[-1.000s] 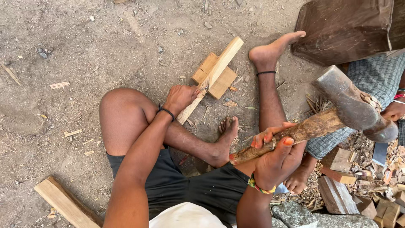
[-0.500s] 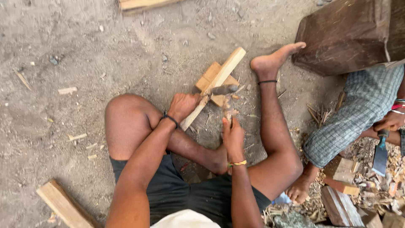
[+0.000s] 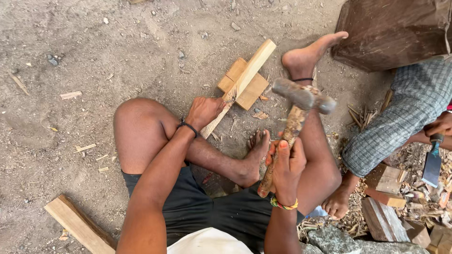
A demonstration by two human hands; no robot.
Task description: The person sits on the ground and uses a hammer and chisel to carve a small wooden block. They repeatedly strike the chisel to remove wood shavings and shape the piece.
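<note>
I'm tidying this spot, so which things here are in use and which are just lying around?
In use: hammer in right hand; wooden stick held by left hand; wooden block under it.
Lying about: plank; stones; wood offcuts.

outdoor woodworking spot: bare dirt ground [image 3: 117, 51], wood blocks [image 3: 383, 214] and chips [image 3: 419, 188] scattered, hammer [image 3: 301, 96], chisel [image 3: 432, 162] nearby.
</note>
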